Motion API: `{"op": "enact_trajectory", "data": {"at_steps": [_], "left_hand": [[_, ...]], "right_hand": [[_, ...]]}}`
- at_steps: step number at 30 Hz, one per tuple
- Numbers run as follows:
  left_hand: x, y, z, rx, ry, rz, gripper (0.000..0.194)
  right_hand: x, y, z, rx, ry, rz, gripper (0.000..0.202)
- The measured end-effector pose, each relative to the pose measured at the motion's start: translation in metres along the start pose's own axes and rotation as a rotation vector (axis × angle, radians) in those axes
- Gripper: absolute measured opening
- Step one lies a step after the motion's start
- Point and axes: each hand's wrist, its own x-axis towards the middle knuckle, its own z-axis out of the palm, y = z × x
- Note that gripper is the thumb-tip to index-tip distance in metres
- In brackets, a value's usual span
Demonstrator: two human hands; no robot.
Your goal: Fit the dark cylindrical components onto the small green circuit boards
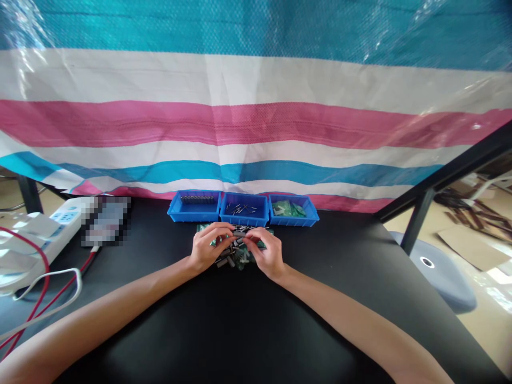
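Between the fingertips of my left hand (pixel 208 248) and my right hand (pixel 267 252) is a small grey cylindrical part (pixel 239 234), pinched from both sides. Under and around the hands lies a pile of metal cylinders, thin pins and green pieces (pixel 242 258) on the black table. Just behind stand three blue bins in a row. Grey cylinders line the back of the left bin (pixel 194 216), thin dark pins lie in the middle bin (pixel 245 218), and green pieces fill part of the right bin (pixel 294 218).
A white power strip (pixel 60 224) with plugs, red and white cables (pixel 80 280) and a pixelated device (pixel 106 220) are at the left. Behind the bins hangs a striped sheet (pixel 240 125). A black metal frame (pixel 418 221) and a grey stool (pixel 444 277) stand at the right.
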Motion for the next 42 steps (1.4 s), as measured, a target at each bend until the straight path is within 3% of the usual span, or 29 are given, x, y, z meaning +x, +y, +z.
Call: {"op": "enact_trajectory", "data": {"at_steps": [14,28,42], "left_hand": [[0.0011,-0.0022,0.0006,0.027,0.027,0.1,0.004],[-0.0014,-0.0027,0.0006,-0.071,-0.026,0.0,0.005],[0.0002,-0.0024,0.0011,0.011,0.026,0.115,0.006]], "right_hand": [[0.0009,0.0005,-0.0004,0.017,-0.029,-0.019,0.01],[0.0008,-0.0005,0.0005,0.029,-0.002,-0.1,0.002],[0.0004,-0.0016,0.0001,0.037,-0.014,-0.085,0.002]]}}
